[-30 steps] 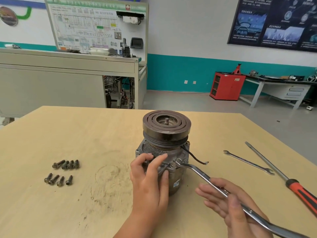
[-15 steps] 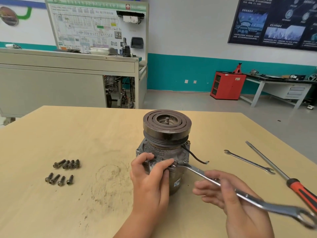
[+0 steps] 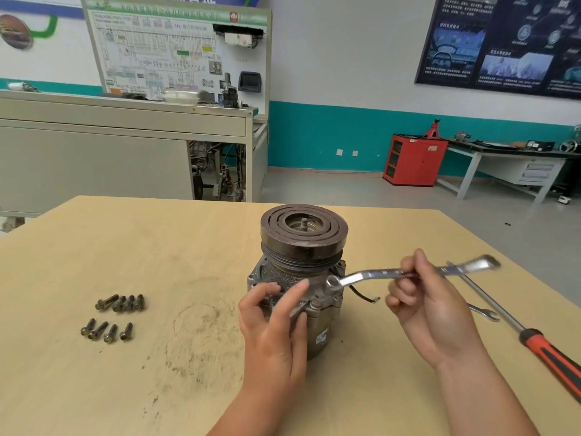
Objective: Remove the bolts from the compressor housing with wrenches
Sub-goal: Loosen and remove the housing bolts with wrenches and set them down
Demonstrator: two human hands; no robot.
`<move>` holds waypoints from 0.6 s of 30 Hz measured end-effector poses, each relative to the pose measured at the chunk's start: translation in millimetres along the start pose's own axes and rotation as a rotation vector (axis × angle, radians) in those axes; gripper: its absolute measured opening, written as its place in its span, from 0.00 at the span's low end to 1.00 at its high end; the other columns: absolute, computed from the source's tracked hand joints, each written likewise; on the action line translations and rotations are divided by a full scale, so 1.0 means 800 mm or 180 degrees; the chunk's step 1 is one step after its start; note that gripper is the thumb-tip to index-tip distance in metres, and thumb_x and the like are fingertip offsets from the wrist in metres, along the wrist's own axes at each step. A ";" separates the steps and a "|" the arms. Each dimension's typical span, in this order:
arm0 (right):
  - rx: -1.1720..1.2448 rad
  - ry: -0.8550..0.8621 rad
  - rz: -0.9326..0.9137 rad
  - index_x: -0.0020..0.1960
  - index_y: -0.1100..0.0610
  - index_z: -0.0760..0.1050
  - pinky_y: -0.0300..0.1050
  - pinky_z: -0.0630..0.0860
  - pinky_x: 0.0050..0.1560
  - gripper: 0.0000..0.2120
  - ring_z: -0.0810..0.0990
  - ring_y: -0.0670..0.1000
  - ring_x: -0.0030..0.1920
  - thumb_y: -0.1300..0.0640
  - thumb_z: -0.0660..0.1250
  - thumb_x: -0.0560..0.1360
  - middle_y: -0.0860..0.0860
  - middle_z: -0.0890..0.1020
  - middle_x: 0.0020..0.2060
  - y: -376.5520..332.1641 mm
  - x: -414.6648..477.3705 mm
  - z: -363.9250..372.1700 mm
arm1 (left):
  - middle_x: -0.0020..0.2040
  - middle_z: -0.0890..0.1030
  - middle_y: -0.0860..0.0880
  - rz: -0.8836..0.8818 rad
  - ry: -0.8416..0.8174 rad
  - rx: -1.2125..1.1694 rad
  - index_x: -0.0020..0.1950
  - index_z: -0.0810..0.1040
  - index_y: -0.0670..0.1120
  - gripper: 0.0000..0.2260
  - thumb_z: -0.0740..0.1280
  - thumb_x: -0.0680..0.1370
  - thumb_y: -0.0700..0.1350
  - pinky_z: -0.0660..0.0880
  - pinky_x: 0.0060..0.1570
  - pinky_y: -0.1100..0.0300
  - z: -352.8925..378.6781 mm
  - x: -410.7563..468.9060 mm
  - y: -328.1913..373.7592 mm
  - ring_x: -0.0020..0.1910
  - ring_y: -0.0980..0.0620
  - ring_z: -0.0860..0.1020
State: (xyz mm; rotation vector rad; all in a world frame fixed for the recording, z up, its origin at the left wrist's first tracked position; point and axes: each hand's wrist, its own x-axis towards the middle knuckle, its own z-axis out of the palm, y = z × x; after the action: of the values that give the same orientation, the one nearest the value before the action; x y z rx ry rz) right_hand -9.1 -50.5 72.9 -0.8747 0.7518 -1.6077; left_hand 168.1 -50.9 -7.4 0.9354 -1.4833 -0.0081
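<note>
The grey cast-metal compressor housing (image 3: 327, 319), centre frame on the tabletop (image 3: 157, 247), looks heavy, rigid and greasy. The left hand (image 3: 273, 328) grips its flange, fingers curled over it, to steady it. The right hand (image 3: 437, 313) pinches the shiny steel wrench (image 3: 371, 274) mid-shank; holding nearer its far end would probably give more leverage.

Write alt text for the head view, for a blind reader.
A person's right hand holds a wrench with its ring end against the compressor housing, which the left hand holds on a table. Loose bolts lie to the left; a second wrench and a screwdriver to the right.
</note>
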 end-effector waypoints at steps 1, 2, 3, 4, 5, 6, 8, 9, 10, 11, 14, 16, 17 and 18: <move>0.0035 0.0107 -0.0147 0.32 0.53 0.78 0.35 0.71 0.26 0.15 0.68 0.45 0.23 0.49 0.59 0.72 0.48 0.70 0.22 0.002 -0.013 -0.003 | 0.58 0.61 0.55 -0.0065 -0.0025 -0.0010 0.67 0.67 0.59 0.19 0.59 0.76 0.45 0.66 0.60 0.50 0.000 0.000 0.000 0.57 0.52 0.65; 0.0013 0.0160 -0.0321 0.32 0.54 0.79 0.35 0.73 0.27 0.15 0.72 0.46 0.24 0.50 0.59 0.71 0.50 0.74 0.24 0.005 -0.027 -0.004 | 0.58 0.61 0.55 -0.0118 -0.0054 -0.0014 0.66 0.67 0.57 0.19 0.58 0.76 0.46 0.68 0.59 0.46 0.000 0.000 0.000 0.57 0.51 0.65; -0.0021 0.0174 -0.0488 0.33 0.54 0.81 0.36 0.75 0.29 0.15 0.76 0.47 0.26 0.52 0.58 0.71 0.52 0.77 0.25 0.011 -0.040 -0.005 | 0.58 0.61 0.56 -0.0152 -0.0074 -0.0017 0.66 0.68 0.55 0.18 0.58 0.76 0.46 0.69 0.58 0.43 -0.001 0.000 0.000 0.57 0.51 0.65; -0.0085 0.0172 -0.0631 0.34 0.54 0.82 0.37 0.77 0.31 0.15 0.79 0.49 0.28 0.53 0.58 0.71 0.54 0.80 0.27 0.017 -0.052 -0.003 | 0.57 0.60 0.56 -0.0163 -0.0086 -0.0023 0.65 0.68 0.54 0.17 0.58 0.76 0.46 0.70 0.57 0.41 -0.001 0.000 0.000 0.57 0.51 0.65; -0.0207 0.0147 -0.0759 0.36 0.53 0.83 0.38 0.79 0.33 0.14 0.82 0.51 0.30 0.53 0.60 0.71 0.56 0.82 0.29 0.024 -0.063 0.000 | 0.57 0.60 0.56 -0.0149 -0.0090 -0.0026 0.64 0.69 0.55 0.16 0.58 0.76 0.46 0.71 0.57 0.40 -0.002 0.001 0.001 0.58 0.51 0.65; -0.0368 0.0095 -0.0868 0.38 0.51 0.83 0.38 0.80 0.36 0.11 0.84 0.52 0.32 0.49 0.64 0.71 0.57 0.83 0.31 0.030 -0.073 0.006 | 0.57 0.60 0.56 -0.0121 -0.0091 -0.0016 0.63 0.70 0.57 0.16 0.58 0.76 0.46 0.71 0.57 0.40 -0.002 0.001 0.001 0.58 0.51 0.65; -0.0655 0.0087 -0.0986 0.40 0.49 0.83 0.39 0.81 0.39 0.18 0.85 0.55 0.35 0.35 0.73 0.62 0.58 0.85 0.34 0.041 -0.087 0.020 | 0.57 0.60 0.55 -0.0052 -0.0095 0.0056 0.61 0.72 0.59 0.15 0.59 0.76 0.46 0.69 0.58 0.42 -0.003 0.002 0.001 0.59 0.52 0.65; -0.0762 0.0119 -0.1031 0.41 0.48 0.82 0.39 0.81 0.39 0.22 0.85 0.56 0.36 0.32 0.73 0.59 0.58 0.85 0.35 0.047 -0.092 0.023 | 0.58 0.60 0.55 -0.0037 -0.0099 0.0089 0.60 0.72 0.59 0.15 0.59 0.76 0.46 0.69 0.58 0.43 -0.003 0.002 0.001 0.59 0.52 0.65; -0.0837 0.0202 -0.1129 0.41 0.47 0.82 0.39 0.81 0.39 0.21 0.85 0.56 0.36 0.32 0.73 0.60 0.57 0.85 0.35 0.051 -0.097 0.027 | 0.58 0.60 0.55 -0.0048 -0.0106 0.0096 0.60 0.73 0.58 0.14 0.59 0.76 0.46 0.70 0.58 0.42 -0.003 0.002 0.001 0.59 0.53 0.65; -0.0968 0.0253 -0.1261 0.42 0.46 0.82 0.38 0.80 0.38 0.16 0.85 0.55 0.36 0.34 0.71 0.63 0.55 0.85 0.35 0.054 -0.100 0.029 | 0.58 0.60 0.56 -0.0077 -0.0117 0.0081 0.60 0.73 0.58 0.14 0.59 0.76 0.46 0.70 0.58 0.41 -0.003 0.001 0.001 0.59 0.53 0.65; -0.1485 0.0262 -0.1593 0.46 0.43 0.81 0.37 0.80 0.39 0.12 0.86 0.52 0.37 0.38 0.66 0.70 0.49 0.86 0.36 0.060 -0.106 0.031 | 0.57 0.59 0.58 -0.0126 -0.0126 0.0055 0.60 0.72 0.58 0.14 0.58 0.76 0.47 0.71 0.57 0.40 -0.003 0.000 -0.001 0.61 0.59 0.63; -0.1504 0.0363 -0.1556 0.47 0.42 0.81 0.37 0.81 0.39 0.11 0.86 0.51 0.38 0.40 0.65 0.69 0.49 0.86 0.36 0.064 -0.107 0.030 | 0.57 0.59 0.59 -0.0165 -0.0123 -0.0017 0.59 0.73 0.59 0.13 0.59 0.76 0.47 0.72 0.56 0.39 -0.002 0.000 -0.001 0.63 0.61 0.62; -0.1456 0.0405 -0.1533 0.46 0.42 0.81 0.37 0.80 0.38 0.11 0.86 0.52 0.38 0.42 0.65 0.68 0.49 0.86 0.36 0.064 -0.106 0.028 | 0.57 0.59 0.59 -0.0164 -0.0112 -0.0037 0.59 0.73 0.59 0.13 0.59 0.76 0.47 0.72 0.56 0.38 -0.002 0.000 -0.001 0.63 0.61 0.62; -0.1410 0.0447 -0.1502 0.46 0.42 0.81 0.37 0.80 0.37 0.11 0.86 0.52 0.38 0.43 0.64 0.67 0.50 0.86 0.36 0.064 -0.106 0.028 | 0.57 0.59 0.59 -0.0142 -0.0098 -0.0034 0.58 0.73 0.58 0.13 0.59 0.76 0.47 0.72 0.56 0.38 -0.002 0.000 -0.001 0.63 0.62 0.62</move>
State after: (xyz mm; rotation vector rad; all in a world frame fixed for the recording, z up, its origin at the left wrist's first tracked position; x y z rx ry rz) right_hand 46.7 21.6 28.5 -1.3423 1.0841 -1.9658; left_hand 169.7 -51.1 -7.6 0.9634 -1.4892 -0.0631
